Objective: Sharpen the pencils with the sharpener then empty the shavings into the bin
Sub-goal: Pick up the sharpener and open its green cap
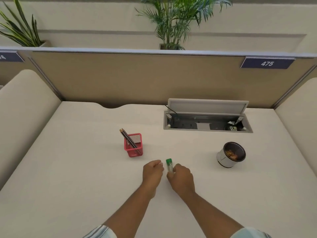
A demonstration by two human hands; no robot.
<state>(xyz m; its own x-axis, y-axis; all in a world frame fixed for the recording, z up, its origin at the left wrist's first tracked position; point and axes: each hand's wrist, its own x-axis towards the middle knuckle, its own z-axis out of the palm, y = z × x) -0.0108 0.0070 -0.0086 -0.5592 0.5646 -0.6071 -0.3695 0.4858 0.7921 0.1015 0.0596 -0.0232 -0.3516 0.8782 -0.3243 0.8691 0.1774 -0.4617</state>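
Right hand (181,177): curled, knuckles up, its fingers closed round the lower end of the sharpener (169,165); the fingertips themselves are hidden under the hand.
Left hand (153,170): loosely curled, fingers bent inward, resting on the desk (72,169) just beside the sharpener. Whether it touches the sharpener, or grips anything, cannot be told.
Sharpener: a small tube with a green cap at the far end and a clear body, lying between the two hands near the middle front of the desk, the cap pointing away from the person.
Pencils (129,140): dark, striped, standing tilted in the red mesh holder (134,148), their tips leaning up and to the left above its rim.
Red mesh holder: upright on the desk, beyond and to the left of the hands, apart from them.
Bin (230,155): a small white round tub with a dark inside, tilted toward the camera in this view, with brownish shavings inside; it sits to the right, well apart from the hands.
Cable box (207,121): set into the desk at the back right, its grey lid raised, sockets visible inside.
Sleeves: pale striped cuffs at the bottom edge of the view, both forearms bare.
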